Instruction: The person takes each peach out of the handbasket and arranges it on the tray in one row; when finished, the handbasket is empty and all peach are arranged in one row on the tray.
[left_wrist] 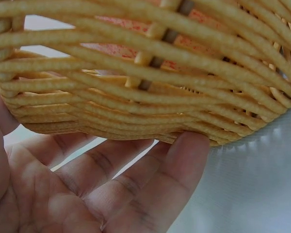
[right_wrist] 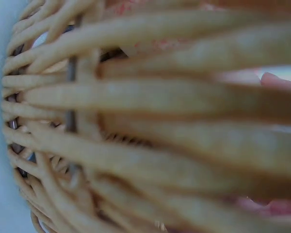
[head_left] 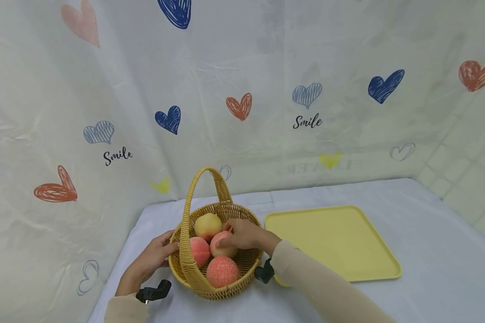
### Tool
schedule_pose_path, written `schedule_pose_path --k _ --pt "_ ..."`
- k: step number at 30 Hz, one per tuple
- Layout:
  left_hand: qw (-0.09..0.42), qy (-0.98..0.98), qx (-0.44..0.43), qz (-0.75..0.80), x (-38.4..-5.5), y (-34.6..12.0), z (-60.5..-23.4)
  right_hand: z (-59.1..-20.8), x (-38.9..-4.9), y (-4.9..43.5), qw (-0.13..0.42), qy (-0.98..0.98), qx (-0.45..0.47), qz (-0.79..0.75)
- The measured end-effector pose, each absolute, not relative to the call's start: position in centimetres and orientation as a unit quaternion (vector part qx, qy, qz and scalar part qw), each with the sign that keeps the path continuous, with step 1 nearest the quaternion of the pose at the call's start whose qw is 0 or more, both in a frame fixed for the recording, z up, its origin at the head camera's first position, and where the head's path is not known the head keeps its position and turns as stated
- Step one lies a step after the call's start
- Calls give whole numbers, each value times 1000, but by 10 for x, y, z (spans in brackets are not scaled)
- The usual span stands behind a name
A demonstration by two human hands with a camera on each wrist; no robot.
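A woven basket [head_left: 218,294] with a tall arched handle holds several peaches. My left hand [head_left: 155,251] grips the basket's left side; the left wrist view shows that hand's fingers [left_wrist: 184,160] against the lower weave of the basket [left_wrist: 111,97]. Inside the basket, my right hand [head_left: 244,234] holds a pinkish peach [head_left: 226,253] between thumb and fingers. Around it lie a yellow peach [head_left: 208,225] behind, a pink peach [head_left: 200,252] to the left and a redder peach [head_left: 222,272] in front. Blurred basket weave [right_wrist: 136,97] fills the right wrist view, hiding most of that hand.
A yellow tray [head_left: 331,242] lies flat to the right of the basket, partly behind the right forearm. Both stand on a white-covered table [head_left: 436,269]. A white curtain [head_left: 242,54] printed with hearts hangs behind. Each wrist wears a black camera mount [head_left: 153,292].
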State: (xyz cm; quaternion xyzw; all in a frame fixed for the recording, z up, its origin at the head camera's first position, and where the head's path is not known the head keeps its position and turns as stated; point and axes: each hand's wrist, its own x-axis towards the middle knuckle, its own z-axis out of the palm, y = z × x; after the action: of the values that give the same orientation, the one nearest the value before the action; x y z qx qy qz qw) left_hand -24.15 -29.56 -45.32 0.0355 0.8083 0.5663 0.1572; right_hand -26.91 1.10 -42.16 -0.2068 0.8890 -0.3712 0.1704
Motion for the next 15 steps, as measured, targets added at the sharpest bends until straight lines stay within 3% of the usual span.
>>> schedule_pose_path --k 10,15 --pt "154 808 44 567 -243 -297 -453 -423 -270 9 192 880 -209 -382" --pt "148 815 26 559 -243 -296 -455 -425 -270 8 175 882 -209 -384"
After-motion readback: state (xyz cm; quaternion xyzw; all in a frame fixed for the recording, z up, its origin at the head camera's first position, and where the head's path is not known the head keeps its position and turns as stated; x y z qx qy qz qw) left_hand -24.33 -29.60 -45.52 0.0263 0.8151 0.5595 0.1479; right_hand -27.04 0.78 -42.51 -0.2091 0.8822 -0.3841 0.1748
